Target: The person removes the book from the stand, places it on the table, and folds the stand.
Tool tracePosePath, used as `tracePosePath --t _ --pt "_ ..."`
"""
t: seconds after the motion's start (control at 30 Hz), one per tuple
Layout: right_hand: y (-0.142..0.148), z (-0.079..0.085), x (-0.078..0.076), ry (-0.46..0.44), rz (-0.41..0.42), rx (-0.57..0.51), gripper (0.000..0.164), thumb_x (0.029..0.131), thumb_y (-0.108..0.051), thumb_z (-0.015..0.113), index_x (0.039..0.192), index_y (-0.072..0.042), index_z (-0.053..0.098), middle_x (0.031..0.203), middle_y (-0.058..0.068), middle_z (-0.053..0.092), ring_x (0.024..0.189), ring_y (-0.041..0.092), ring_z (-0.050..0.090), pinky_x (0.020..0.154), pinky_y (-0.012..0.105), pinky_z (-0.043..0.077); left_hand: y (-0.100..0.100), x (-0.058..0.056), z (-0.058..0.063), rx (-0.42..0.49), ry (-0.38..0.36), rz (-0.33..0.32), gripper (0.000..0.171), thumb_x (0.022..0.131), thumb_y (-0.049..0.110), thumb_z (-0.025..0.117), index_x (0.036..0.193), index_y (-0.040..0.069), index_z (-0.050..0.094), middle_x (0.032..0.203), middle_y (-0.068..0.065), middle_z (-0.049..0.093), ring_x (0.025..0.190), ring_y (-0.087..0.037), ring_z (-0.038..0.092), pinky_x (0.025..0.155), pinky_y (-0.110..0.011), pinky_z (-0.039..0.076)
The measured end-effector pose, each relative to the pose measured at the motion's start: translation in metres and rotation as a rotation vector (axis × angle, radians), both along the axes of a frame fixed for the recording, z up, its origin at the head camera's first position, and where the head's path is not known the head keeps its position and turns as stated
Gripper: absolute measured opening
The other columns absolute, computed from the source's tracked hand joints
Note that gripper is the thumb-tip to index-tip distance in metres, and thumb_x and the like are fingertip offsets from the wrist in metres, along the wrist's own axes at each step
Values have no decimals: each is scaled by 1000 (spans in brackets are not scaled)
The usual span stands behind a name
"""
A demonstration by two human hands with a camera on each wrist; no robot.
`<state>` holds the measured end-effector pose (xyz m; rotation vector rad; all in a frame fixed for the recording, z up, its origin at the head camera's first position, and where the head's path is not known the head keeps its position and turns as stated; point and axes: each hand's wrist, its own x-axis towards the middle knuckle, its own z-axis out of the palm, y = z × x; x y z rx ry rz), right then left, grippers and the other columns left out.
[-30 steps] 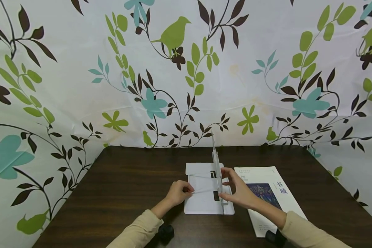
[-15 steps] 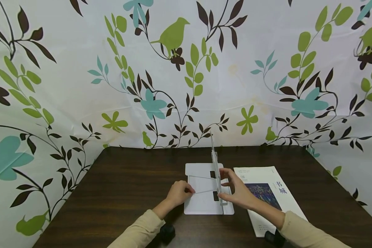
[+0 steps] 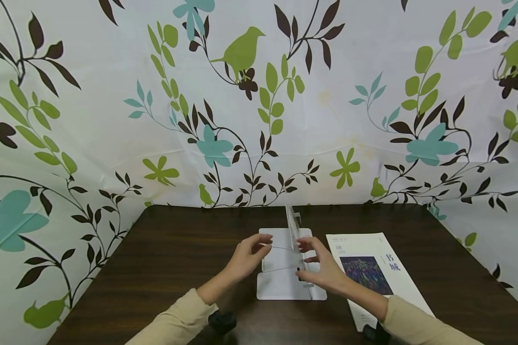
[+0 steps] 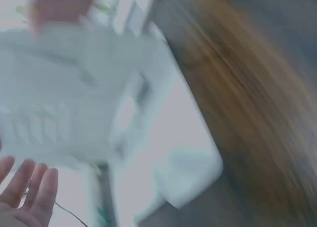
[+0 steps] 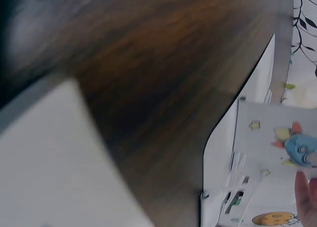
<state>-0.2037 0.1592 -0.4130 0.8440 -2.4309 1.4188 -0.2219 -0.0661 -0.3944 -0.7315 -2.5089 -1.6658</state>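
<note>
A white folding book stand rests on the table, its flat base (image 3: pixel 280 286) under a raised panel (image 3: pixel 291 225). The panel leans a little left and carries cartoon prints, among them a blue rocket (image 5: pixel 300 148). My right hand (image 3: pixel 325 268) is at the panel's right face, fingers and thumb spread apart, fingertips right at its surface. Left of the panel, my left hand (image 3: pixel 247 256) is raised over the base with loosely bent fingers and nothing in them. In the left wrist view, the blurred panel back (image 4: pixel 59 88) lies in front of its spread fingers (image 4: pixel 43 195).
A white magazine (image 3: pixel 397 282) with a dark blue picture lies right of the stand, partly under the right forearm. The dark wooden table (image 3: pixel 190 239) extends to a leaf-and-bird patterned cloth (image 3: pixel 311 120) behind it.
My left hand has lifted off the base's left edge and moved up toward the panel. The panel has tilted left, and my right hand has moved slightly left with it.
</note>
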Motion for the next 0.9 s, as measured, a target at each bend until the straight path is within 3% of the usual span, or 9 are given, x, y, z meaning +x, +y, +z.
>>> tracePosePath --t 0.13,0.27,0.37,0.5,0.73,0.9 --pt "-12 0 1 8 -22 37 60 69 -15 73 122 -5 45 110 9 51 96 27 50 74 34 52 5 13 35 249 -201 -47 41 96 21 44 128 -5 45 123 -25 52 101 -33 58 78 -35 54" --pt "-21 -1 0 26 -38 82 60 68 -21 73 120 -7 47 107 5 50 94 21 48 73 32 50 6 23 52 342 -342 6 49 96 27 44 133 -4 39 128 -23 47 103 -27 57 82 -37 52" --pt "-26 -2 0 36 -42 99 60 66 -23 74 118 -8 49 105 4 50 93 18 48 74 29 49 3 28 51 335 -365 52 51 91 23 52 133 -4 39 127 -22 47 100 -20 58 81 -35 53" --pt "-29 -2 1 24 -49 125 62 65 -27 76 117 -9 49 104 2 50 93 16 48 74 28 48 -2 33 46 312 -360 67 56 85 11 60 134 -3 37 127 -21 46 101 -21 58 81 -34 52" --pt "-31 -3 -1 -22 -59 184 65 66 -33 78 119 -9 48 106 2 49 95 16 48 78 28 48 -10 32 41 315 -375 57 58 81 2 62 134 -2 38 130 -21 44 104 -27 57 81 -33 52" --pt "-27 -4 0 -80 0 154 70 67 -32 78 123 -4 47 107 5 48 97 20 48 78 29 48 -18 32 39 315 -396 77 58 79 -3 62 132 -4 40 129 -22 45 101 -26 59 78 -33 53"
